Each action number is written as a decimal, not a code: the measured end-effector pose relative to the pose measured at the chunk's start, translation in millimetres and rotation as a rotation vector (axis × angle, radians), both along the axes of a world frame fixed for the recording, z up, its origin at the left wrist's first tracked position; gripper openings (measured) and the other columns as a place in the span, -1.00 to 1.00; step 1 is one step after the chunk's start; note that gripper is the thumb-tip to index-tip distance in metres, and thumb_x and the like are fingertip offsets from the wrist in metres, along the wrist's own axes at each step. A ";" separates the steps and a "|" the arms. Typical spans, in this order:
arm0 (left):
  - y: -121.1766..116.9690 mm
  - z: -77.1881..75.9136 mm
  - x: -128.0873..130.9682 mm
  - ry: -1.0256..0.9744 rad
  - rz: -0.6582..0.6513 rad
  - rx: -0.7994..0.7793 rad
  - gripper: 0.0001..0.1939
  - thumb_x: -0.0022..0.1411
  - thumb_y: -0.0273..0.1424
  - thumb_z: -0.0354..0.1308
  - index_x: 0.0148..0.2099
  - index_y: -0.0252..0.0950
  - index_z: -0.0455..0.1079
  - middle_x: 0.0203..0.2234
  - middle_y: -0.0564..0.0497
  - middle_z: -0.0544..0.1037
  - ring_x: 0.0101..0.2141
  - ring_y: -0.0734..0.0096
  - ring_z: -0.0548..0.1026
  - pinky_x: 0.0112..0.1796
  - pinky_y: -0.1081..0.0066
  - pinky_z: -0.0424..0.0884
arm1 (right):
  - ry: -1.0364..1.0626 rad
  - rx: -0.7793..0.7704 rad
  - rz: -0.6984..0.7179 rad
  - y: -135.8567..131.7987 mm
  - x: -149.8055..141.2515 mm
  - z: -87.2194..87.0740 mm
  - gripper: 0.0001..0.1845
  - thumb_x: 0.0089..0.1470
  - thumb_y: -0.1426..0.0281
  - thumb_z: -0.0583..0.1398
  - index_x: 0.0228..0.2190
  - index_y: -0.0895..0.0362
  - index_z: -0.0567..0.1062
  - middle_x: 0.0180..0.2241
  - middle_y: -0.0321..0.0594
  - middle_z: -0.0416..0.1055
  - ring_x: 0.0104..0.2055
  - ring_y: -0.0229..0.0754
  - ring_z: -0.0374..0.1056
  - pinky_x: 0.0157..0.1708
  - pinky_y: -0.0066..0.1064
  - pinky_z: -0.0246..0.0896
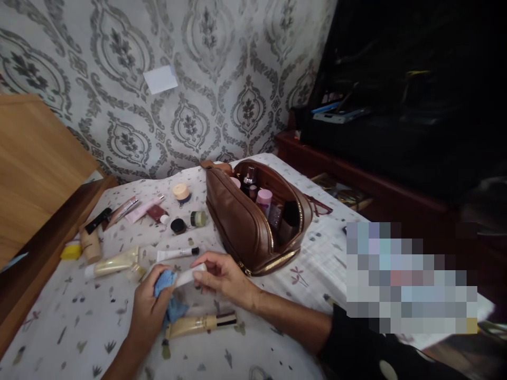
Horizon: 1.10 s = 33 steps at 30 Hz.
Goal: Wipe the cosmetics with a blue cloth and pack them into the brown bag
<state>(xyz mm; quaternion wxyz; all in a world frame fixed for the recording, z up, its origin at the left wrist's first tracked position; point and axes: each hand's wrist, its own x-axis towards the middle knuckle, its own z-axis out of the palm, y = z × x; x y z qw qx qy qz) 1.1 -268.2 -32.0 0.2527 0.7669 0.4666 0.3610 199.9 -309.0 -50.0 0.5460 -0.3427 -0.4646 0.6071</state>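
Note:
My left hand is closed on a blue cloth, pressed around one end of a small white tube. The fingers of my right hand pinch the tube's other end. Part of the cloth hangs below my left hand, by a gold tube lying on the patterned sheet. Just beyond my hands lies a white tube with a black cap. A brown cosmetic bag stands unzipped behind my right hand, with several bottles inside, one with a pink cap.
Several cosmetics lie at the left: a cream-coloured tube, a beige bottle and a yellow item. Small jars, including a black one, sit left of the bag. A wooden board borders the left; a dark red ledge runs behind.

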 end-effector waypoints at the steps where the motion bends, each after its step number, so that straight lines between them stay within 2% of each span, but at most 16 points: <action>1: 0.1 1.7 1.6 -0.002 0.006 -0.012 -0.83 0.18 -0.23 0.12 -0.28 -0.22 0.40 -0.50 0.10 0.46 -0.48 0.36 0.39 -0.41 0.45 0.34 | 0.006 -0.002 -0.010 0.7 0.9 0.5 -0.44 -0.04 -0.09 0.33 -0.25 0.14 0.47 -0.48 -0.36 0.39 -0.56 -0.38 0.25 -0.58 -0.54 0.07; 7: 5.4 6.9 8.6 -0.082 -0.040 -0.238 -0.76 0.21 -0.20 0.11 -0.22 -0.27 0.42 -0.46 0.09 0.46 -0.45 0.39 0.38 -0.40 0.48 0.31 | -0.011 0.027 -0.096 2.2 4.5 3.8 -0.54 -0.01 0.06 0.37 -0.20 0.13 0.51 -0.51 -0.41 0.34 -0.56 -0.38 0.25 -0.57 -0.53 0.09; 12: 1.3 4.4 11.0 -0.149 -0.086 -0.303 -0.72 0.30 -0.17 0.06 -0.19 -0.29 0.40 -0.48 0.09 0.43 -0.45 0.42 0.38 -0.39 0.49 0.32 | 0.009 -0.006 -0.041 1.1 1.3 5.7 -0.55 -0.06 0.09 0.40 -0.24 0.13 0.52 -0.49 -0.37 0.38 -0.53 -0.36 0.25 -0.58 -0.53 0.11; 16: -3.0 7.7 16.7 -0.079 -0.177 -0.162 -0.72 0.37 -0.20 0.01 -0.19 -0.29 0.41 -0.39 0.04 0.50 -0.33 0.36 0.45 -0.24 0.42 0.37 | -0.080 0.030 -0.064 1.3 1.4 6.2 -0.54 -0.07 0.05 0.39 -0.29 0.15 0.54 -0.54 -0.37 0.37 -0.52 -0.34 0.23 -0.53 -0.50 0.14; 20: -4.4 18.3 22.1 0.013 -0.160 0.131 -0.73 0.41 -0.27 -0.04 -0.09 -0.30 0.42 -0.22 -0.06 0.50 -0.15 0.26 0.47 -0.05 0.29 0.37 | -0.196 0.129 -0.158 1.6 1.7 4.9 -0.56 -0.04 0.03 0.36 -0.39 0.16 0.50 -0.50 -0.33 0.35 -0.45 -0.29 0.25 -0.43 -0.45 0.21; 23: -8.9 26.5 27.9 0.056 -0.176 0.294 -0.67 0.44 -0.29 -0.08 0.07 -0.29 0.41 -0.14 -0.10 0.44 -0.07 0.25 0.45 0.00 0.26 0.37 | -0.324 0.188 -0.151 -1.6 0.6 4.8 -0.60 0.06 0.04 0.29 -0.42 0.13 0.42 -0.52 -0.33 0.31 -0.47 -0.26 0.23 -0.45 -0.42 0.18; 27: -18.4 34.3 37.0 0.217 -0.285 0.404 -0.63 0.44 -0.33 -0.08 0.16 -0.25 0.40 -0.08 -0.13 0.43 -0.03 0.23 0.42 0.01 0.24 0.39 | -0.502 0.314 -0.154 -9.3 -0.5 9.9 -0.69 0.15 0.11 0.21 -0.34 0.12 0.43 -0.49 -0.31 0.34 -0.45 -0.23 0.22 -0.41 -0.39 0.16; 30: -23.6 43.6 40.1 0.307 -0.300 0.318 -0.62 0.41 -0.35 -0.07 0.17 -0.22 0.42 -0.12 -0.11 0.45 -0.07 0.23 0.43 -0.02 0.25 0.41 | -0.546 0.357 -0.161 -13.4 -1.0 13.8 -0.71 0.19 0.14 0.18 -0.34 0.12 0.44 -0.49 -0.31 0.32 -0.45 -0.22 0.20 -0.41 -0.39 0.15; 33: -23.8 53.8 39.5 0.224 -0.275 0.063 -0.61 0.42 -0.31 -0.09 0.10 -0.28 0.48 -0.14 -0.10 0.50 -0.08 0.26 0.48 0.03 0.27 0.39 | -0.552 0.386 -0.147 -13.9 -2.0 14.1 -0.73 0.20 0.17 0.18 -0.38 0.12 0.44 -0.50 -0.31 0.31 -0.45 -0.23 0.20 -0.39 -0.39 0.17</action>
